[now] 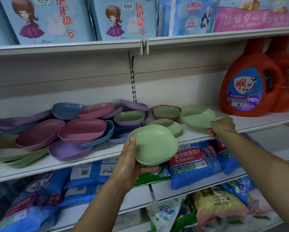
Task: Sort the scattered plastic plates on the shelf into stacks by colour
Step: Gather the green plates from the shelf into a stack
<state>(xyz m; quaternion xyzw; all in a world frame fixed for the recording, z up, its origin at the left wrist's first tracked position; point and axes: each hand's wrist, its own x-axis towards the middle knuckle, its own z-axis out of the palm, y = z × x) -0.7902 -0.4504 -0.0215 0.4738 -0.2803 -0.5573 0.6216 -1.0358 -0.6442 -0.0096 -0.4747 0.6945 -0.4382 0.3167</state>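
Observation:
My left hand (132, 164) holds a small stack of green plates (154, 144) in front of the shelf edge, thumb on the rim. My right hand (221, 127) pinches the near rim of a tilted green plate (198, 116) on the shelf (107, 152). Another green plate (169, 124) lies between the two. One more green plate (166, 111) sits inside a pink one. To the left lies a jumble of pink plates (82, 130), blue plates (65, 110) and purple plates (68, 150), with a green plate (129, 116) nested in a purple one.
Red detergent jugs (250, 84) stand at the shelf's right end. Blue boxes (45, 19) fill the shelf above. Blue detergent bags (193, 163) lie on the shelves below. More green and cream plates (23, 160) lie at the far left.

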